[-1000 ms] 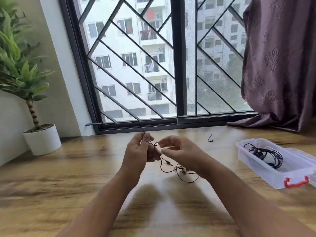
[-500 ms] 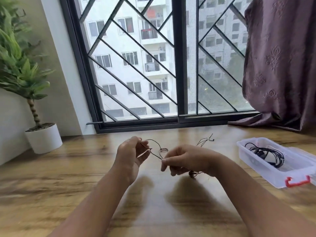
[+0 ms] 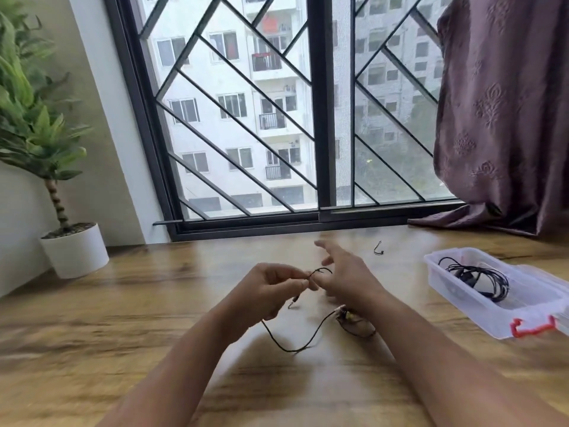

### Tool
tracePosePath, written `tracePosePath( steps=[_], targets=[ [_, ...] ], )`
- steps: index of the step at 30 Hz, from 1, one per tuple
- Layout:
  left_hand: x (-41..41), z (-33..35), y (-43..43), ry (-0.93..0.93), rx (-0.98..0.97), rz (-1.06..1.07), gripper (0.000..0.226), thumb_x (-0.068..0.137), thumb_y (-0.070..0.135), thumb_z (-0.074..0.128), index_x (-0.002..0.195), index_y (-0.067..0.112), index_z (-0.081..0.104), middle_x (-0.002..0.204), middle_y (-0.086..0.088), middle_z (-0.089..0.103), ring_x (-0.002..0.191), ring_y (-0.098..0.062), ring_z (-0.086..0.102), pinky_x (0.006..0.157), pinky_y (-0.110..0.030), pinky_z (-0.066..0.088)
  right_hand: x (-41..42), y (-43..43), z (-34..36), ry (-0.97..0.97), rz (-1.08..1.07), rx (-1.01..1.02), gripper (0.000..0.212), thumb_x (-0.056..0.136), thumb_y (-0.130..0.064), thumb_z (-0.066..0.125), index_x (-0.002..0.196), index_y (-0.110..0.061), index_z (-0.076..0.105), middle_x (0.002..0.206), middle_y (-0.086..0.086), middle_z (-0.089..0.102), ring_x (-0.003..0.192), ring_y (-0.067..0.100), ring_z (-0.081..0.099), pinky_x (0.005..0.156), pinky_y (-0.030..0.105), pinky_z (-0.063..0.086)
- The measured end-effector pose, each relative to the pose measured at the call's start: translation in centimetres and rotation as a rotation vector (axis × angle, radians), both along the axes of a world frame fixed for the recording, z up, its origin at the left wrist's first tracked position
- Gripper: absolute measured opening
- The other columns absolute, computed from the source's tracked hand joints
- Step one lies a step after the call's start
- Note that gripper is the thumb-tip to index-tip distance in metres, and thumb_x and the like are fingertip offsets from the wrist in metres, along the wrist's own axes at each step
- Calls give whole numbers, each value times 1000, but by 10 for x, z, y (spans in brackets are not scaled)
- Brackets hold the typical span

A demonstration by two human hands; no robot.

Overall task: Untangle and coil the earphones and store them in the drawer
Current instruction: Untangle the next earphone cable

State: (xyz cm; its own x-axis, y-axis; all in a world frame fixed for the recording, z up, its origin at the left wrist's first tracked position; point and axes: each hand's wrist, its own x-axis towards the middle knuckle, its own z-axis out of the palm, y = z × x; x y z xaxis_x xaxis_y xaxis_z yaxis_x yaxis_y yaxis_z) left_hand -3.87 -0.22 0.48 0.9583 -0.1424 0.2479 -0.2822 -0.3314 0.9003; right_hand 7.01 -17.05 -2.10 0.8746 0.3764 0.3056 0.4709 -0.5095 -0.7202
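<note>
Left hand [image 3: 271,288] pinched the earphones [image 3: 346,317] at its fingertips; slack cord hung looped below both wrists. Right hand [image 3: 348,278] motion-blurred, fingers partly spread; its hold could not be told.

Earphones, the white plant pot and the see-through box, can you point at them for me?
earphones [image 3: 291,350]: head view, on the lowest bend of the black cable.
white plant pot [image 3: 75,255]: head view, on its front side.
see-through box [image 3: 468,312]: head view, on its near wall.

A green plant [image 3: 34,131] in a white pot [image 3: 75,251] stands on the wooden bench [image 3: 123,318] by the window [image 3: 318,118]. A purple curtain [image 3: 505,112] hangs on the right.
</note>
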Motion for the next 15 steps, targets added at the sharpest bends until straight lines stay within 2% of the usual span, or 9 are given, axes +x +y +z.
tracePosePath(
  steps=[2, 4, 7, 9, 11, 15],
  targets=[
    [-2, 0, -3, 9, 71, -54, 18, 90, 23, 63, 94, 19, 80, 69, -11, 43, 55, -16, 33, 48, -26, 29, 0, 0, -1, 58, -16, 42, 42, 92, -37, 71, 132, -33, 59, 97, 1, 70, 85, 16, 72, 83, 42, 61],
    [-2, -1, -2, 35, 132, -73, 21, 88, 31, 63, 92, 21, 80, 68, -10, 40, 58, -21, 33, 49, -27, 29, 0, 0, 0, 130, -49, 181, 18, 98, -28, 66, 113, -21, 70, 86, 3, 73, 77, 15, 74, 81, 41, 63],
    [0, -2, 2, 63, 207, 0, 42, 88, 57, 60, 86, 22, 81, 53, 1, 40, 54, -18, 38, 51, -27, 36, -2, 0, 10, 336, 21, 573, 12, 101, -10, 60, 100, -8, 72, 94, 16, 74, 87, 21, 75, 83, 33, 63],
    [4, -1, 3, 46, 154, 134, 56, 89, 67, 55, 82, 17, 80, 53, 0, 56, 54, -16, 51, 56, -26, 45, -6, 1, 17, 424, 131, 775, 13, 100, -2, 59, 102, 0, 71, 98, 19, 72, 90, 19, 73, 85, 28, 61],
    [8, -1, 5, -28, 45, 281, 59, 88, 62, 52, 76, 10, 75, 60, -2, 64, 58, -15, 58, 60, -26, 49, -10, 1, 22, 477, 239, 904, 13, 97, 3, 60, 105, 5, 71, 98, 20, 73, 91, 18, 74, 87, 27, 61],
    [12, -3, 9, -164, -83, 441, 28, 89, 34, 71, 88, 7, 64, 73, -3, 65, 67, -12, 65, 62, -25, 57, -13, 0, 25, 617, 496, 1053, 18, 95, 10, 59, 103, 8, 74, 104, 23, 75, 101, 23, 75, 85, 24, 59]
  ],
)
